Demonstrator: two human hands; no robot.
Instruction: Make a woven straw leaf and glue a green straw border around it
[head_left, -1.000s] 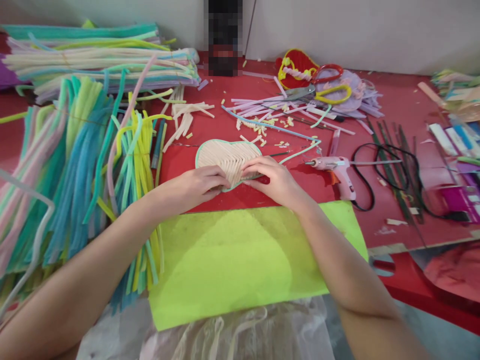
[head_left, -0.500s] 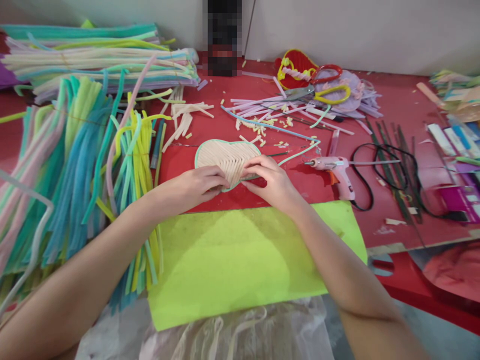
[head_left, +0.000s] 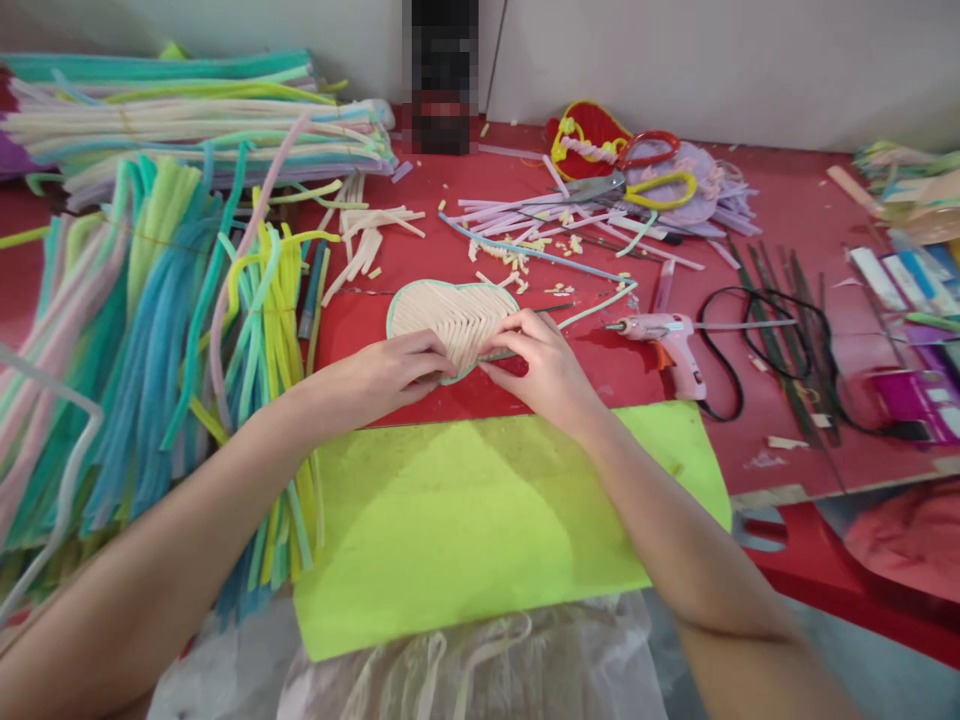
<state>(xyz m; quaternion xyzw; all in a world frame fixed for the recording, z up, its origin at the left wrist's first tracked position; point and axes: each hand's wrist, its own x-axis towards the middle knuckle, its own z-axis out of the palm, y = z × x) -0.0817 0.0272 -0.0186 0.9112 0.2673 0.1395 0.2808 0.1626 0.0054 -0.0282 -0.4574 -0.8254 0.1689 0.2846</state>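
A cream heart-shaped piece [head_left: 450, 312], made of pipe cleaners laid in a chevron pattern with a mint-green edge, is between my hands over the red table. My left hand [head_left: 409, 372] pinches its lower left edge, fingers closed. On the right edge, my right hand [head_left: 541, 365] grips with thumb and fingers, partly covering it. A mint-green and light-blue pipe cleaner [head_left: 598, 306] runs from near my right hand up to a bend, then back left. The pointed bottom of the heart shows between my fingertips.
A pink glue gun [head_left: 664, 340] with a black cord lies to the right. Scissors [head_left: 660, 190] rest on lilac pipe cleaners behind. Bundles of coloured pipe cleaners [head_left: 157, 300] fill the left. A lime-green sheet [head_left: 472, 520] covers the front edge. Cream offcuts [head_left: 367, 240] lie scattered.
The whole view has shifted very slightly. Both hands keep the same hold on the heart-shaped piece.
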